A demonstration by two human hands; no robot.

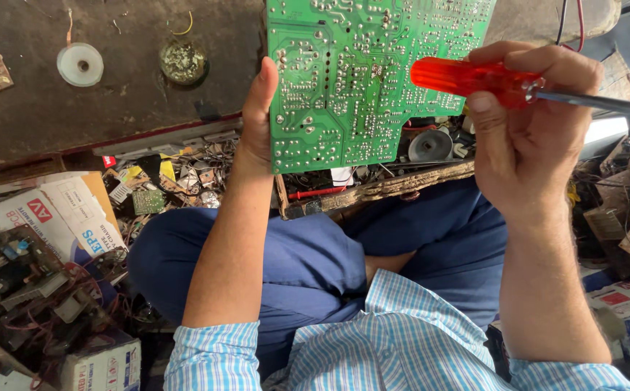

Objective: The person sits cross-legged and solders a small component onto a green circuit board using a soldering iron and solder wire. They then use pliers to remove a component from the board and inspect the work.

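Above your lap, your left hand (257, 119) grips the green circuit board (362, 72) by its edge, solder side up; your right hand (528, 119) closes around the red-handled screwdriver (474, 78). No solder joint appears worked yet.

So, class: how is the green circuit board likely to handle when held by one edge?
The green circuit board probably stays stiff: it stands flat though the left hand grips only one edge. It seems light, since one hand holds it up. Its solder side looks bumpy, so likely not slippery, but perhaps fragile.
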